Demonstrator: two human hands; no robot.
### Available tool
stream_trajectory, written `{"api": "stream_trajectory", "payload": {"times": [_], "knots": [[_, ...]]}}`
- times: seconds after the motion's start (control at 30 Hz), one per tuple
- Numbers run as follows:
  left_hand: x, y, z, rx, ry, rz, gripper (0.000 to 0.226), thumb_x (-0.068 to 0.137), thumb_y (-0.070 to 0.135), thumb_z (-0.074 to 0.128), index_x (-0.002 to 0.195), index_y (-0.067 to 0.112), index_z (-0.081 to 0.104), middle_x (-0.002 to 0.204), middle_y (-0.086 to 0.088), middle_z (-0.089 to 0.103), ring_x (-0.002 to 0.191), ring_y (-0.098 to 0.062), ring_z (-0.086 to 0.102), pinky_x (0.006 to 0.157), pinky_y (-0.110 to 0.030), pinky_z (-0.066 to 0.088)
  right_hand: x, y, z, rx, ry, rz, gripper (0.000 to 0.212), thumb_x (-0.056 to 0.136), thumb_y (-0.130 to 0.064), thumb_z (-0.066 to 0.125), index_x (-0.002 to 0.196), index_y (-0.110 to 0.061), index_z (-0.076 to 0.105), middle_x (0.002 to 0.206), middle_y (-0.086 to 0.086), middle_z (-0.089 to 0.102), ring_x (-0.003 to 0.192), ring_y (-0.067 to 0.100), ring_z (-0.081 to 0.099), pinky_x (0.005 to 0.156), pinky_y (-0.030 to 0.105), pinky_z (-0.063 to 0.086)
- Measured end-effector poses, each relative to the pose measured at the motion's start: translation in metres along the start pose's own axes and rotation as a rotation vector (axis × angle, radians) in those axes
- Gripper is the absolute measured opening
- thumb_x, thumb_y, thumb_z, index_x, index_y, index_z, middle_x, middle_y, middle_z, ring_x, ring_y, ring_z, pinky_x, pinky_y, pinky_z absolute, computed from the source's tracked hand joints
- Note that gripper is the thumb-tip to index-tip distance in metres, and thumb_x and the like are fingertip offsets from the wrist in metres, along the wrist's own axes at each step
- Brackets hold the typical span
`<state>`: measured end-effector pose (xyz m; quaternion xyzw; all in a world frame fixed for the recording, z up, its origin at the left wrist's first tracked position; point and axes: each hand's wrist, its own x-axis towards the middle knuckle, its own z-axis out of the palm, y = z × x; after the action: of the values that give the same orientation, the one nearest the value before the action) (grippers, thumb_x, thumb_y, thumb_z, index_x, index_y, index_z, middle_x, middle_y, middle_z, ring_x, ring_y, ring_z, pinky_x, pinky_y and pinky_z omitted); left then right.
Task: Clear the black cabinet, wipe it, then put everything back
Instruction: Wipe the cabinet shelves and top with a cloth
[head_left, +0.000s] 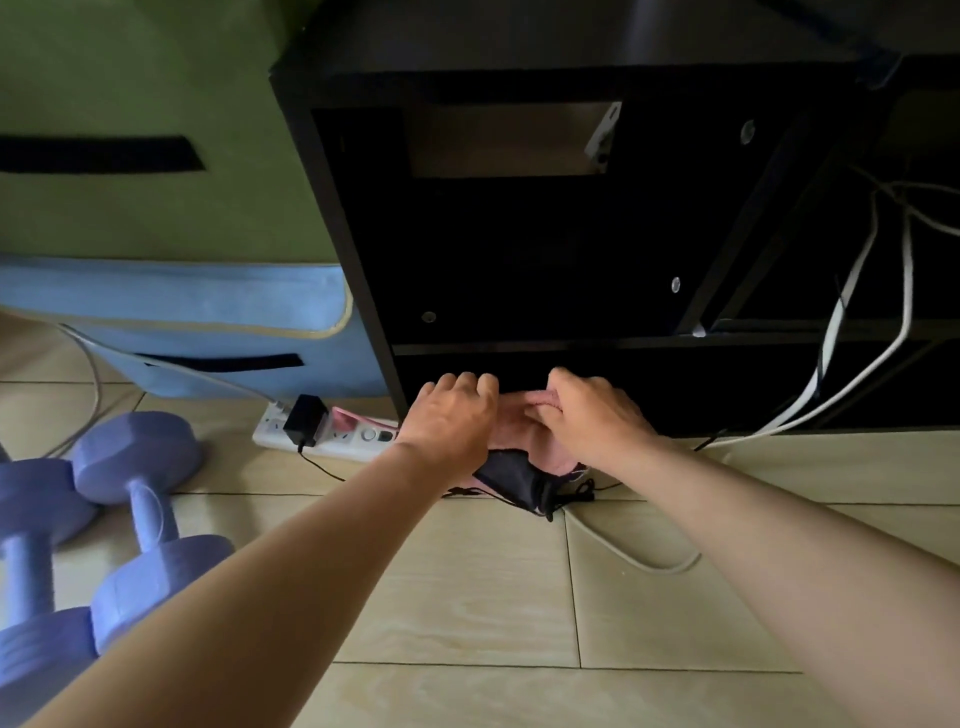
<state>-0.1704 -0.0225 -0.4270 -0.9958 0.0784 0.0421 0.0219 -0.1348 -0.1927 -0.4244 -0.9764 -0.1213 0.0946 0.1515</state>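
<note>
At the foot of the tall black wooden cabinet (332, 208), both hands meet at the mouth of its lowest compartment. The left hand (449, 415) has its fingers curled down over a soft, folded pink cloth (511, 421), and the right hand (592, 415) pinches the same pink cloth from the other side, fingers bent and close together. Just in front of the cabinet, under the wrists, a small black fabric pouch with thin strings (514, 483) lies on the pale wood-grain floor tiles (467, 597) (it may be a face mask; I cannot tell).

The upper compartment of the cabinet looks bare: only its dark back panel and a few fittings show. So the clearing seems largely done up there. Whether the pink cloth is a last item coming out of the lowest compartment or the rag for wiping is not clear, so this is either the end of clearing or the start of wiping. Putting things back is in any case not yet begun.

Left of the cabinet sit a white power strip (332, 434), two purple dumbbells (137, 488), a blue fabric storage box (208, 322) and a green one (130, 130). Right of the cabinet hang white cables (852, 291).

No brand, label or writing is legible anywhere.
</note>
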Motion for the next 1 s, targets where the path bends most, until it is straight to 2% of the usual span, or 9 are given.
{"api": "stream_trajectory", "payload": {"times": [0.17,0.27,0.33,0.43,0.53,0.6,0.7,0.87,1.0], "knots": [[0.014,0.000,0.013,0.082,-0.008,-0.044,0.050,0.090,0.008,0.053,0.136,0.007,0.035,0.137,-0.018,0.043,0.123,-0.035,0.046,0.103,-0.041,0.038,0.039,0.002,0.010,-0.238,0.033,0.012,0.033,0.102,-0.049,0.049,0.124,-0.026,0.056,0.120,0.010,0.068,0.112,0.034,0.065,0.084,0.038,0.049],[0.017,0.008,0.023,0.102,0.096,-0.025,0.055,0.086,0.018,0.029,0.138,0.007,0.044,0.145,-0.023,0.038,0.124,-0.038,0.045,0.105,-0.044,0.037,0.063,0.000,0.027,-0.274,0.009,0.101,0.040,0.103,-0.044,0.049,0.138,-0.025,0.052,0.136,0.011,0.060,0.127,0.033,0.056,0.100,0.041,0.045],[0.015,0.021,0.038,0.034,0.007,0.062,0.064,0.089,0.022,0.021,0.149,0.007,0.034,0.156,-0.021,0.027,0.142,-0.037,0.030,0.119,-0.045,0.022,0.067,-0.002,0.042,-0.313,0.057,0.133,0.049,0.099,-0.034,0.055,0.146,-0.021,0.043,0.146,0.013,0.049,0.134,0.035,0.045,0.106,0.046,0.037],[0.017,0.026,0.066,-0.098,-0.215,-0.017,0.064,0.098,0.027,0.029,0.158,0.013,0.014,0.167,-0.014,0.005,0.154,-0.032,0.002,0.126,-0.047,-0.001,0.051,-0.001,0.062,-0.312,0.178,0.095,0.053,0.089,-0.023,0.062,0.139,-0.013,0.049,0.138,0.014,0.053,0.126,0.036,0.048,0.100,0.046,0.038],[0.024,0.018,0.088,-0.168,-0.194,-0.110,0.062,0.096,0.033,0.031,0.155,0.020,0.017,0.164,-0.013,0.014,0.151,-0.034,0.010,0.124,-0.050,0.007,0.028,0.005,0.091,-0.201,0.141,-0.058,0.052,0.092,-0.035,0.038,0.137,-0.011,0.053,0.141,0.012,0.053,0.130,0.034,0.047,0.108,0.046,0.034],[0.030,0.017,0.093,-0.219,-0.174,-0.134,0.062,0.096,0.038,0.031,0.154,0.022,0.016,0.162,-0.011,0.016,0.151,-0.035,0.013,0.124,-0.050,0.010,0.022,0.008,0.100,-0.202,0.004,-0.107,0.078,0.086,-0.047,0.023,0.154,-0.011,0.034,0.160,0.014,0.033,0.149,0.033,0.026,0.124,0.046,0.016],[0.042,0.017,0.093,-0.281,-0.204,-0.179,0.062,0.100,0.045,0.023,0.158,0.027,0.007,0.167,-0.007,0.004,0.154,-0.031,0.001,0.125,-0.049,0.002,0.028,0.013,0.103,-0.200,-0.117,-0.093,0.087,0.092,-0.053,0.039,0.162,-0.018,0.000,0.169,0.007,-0.003,0.156,0.029,-0.007,0.125,0.046,-0.005],[0.054,0.004,0.092,-0.288,-0.284,-0.167,0.065,0.103,0.050,0.015,0.161,0.026,-0.005,0.168,-0.005,-0.010,0.154,-0.024,-0.014,0.125,-0.045,-0.006,0.044,0.011,0.100,-0.152,-0.166,-0.057,0.077,0.098,-0.049,0.031,0.161,-0.027,-0.009,0.169,0.001,-0.011,0.155,0.025,-0.016,0.124,0.046,-0.010],[0.068,-0.006,0.086,-0.306,-0.314,-0.122,0.067,0.102,0.045,0.017,0.160,0.015,0.001,0.168,-0.010,-0.001,0.155,-0.028,-0.004,0.125,-0.046,0.001,0.063,0.005,0.101,-0.186,-0.179,-0.054,0.086,0.094,-0.052,0.038,0.160,-0.026,-0.012,0.169,0.003,-0.012,0.154,0.028,-0.017,0.124,0.049,-0.011]]}}
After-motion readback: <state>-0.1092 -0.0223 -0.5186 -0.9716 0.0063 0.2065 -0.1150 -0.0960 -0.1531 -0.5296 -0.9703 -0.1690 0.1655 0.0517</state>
